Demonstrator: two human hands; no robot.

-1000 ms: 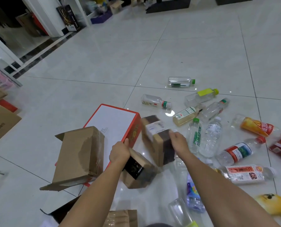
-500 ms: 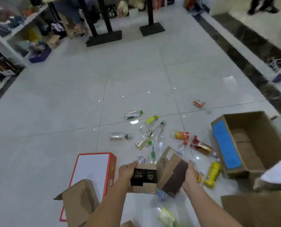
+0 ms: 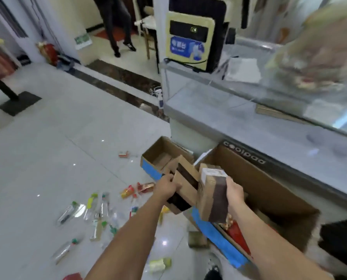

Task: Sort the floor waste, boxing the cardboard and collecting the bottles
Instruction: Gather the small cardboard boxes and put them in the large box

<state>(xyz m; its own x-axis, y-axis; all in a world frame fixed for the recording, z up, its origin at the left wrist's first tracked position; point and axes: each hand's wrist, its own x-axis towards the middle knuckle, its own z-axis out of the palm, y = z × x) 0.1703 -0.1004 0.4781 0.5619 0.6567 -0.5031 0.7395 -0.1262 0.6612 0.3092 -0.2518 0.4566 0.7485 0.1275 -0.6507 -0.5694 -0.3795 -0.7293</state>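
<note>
Step in hand looks like the cardboard-boxing half: both hands carry small cartons toward the big open box. Left hand (image 3: 167,188) is closed round a small brown carton w/ a dark band (image 3: 183,183), fingers wrapped over its near edge, carton tilted. Right hand (image 3: 234,194) is clamped on a taller carton w/ a white label on top and a dark stripe (image 3: 213,196), held roughly upright, thumb side hidden behind it. The two cartons are touching or nearly so between the hands; can't tell which. Directly beyond and below the right grip sits the large brown box w/ blue tape on its near rim (image 3: 269,190), already holding some red packaging. Just past the left grip is a smaller open box w/ a blue side (image 3: 158,156). Bottles (image 3: 91,207) lie scattered on the floor tiles (image 3: 57,148), down and to the left of the left grip, well apart from both hands, so bottle collecting seems not done. Next move prob. calls for bringing both cartons over the taped rim, then letting go so they drop inside w/o catching the flap or edge. Frame is motion-blurred, so fine finger detail is unclear.
</note>
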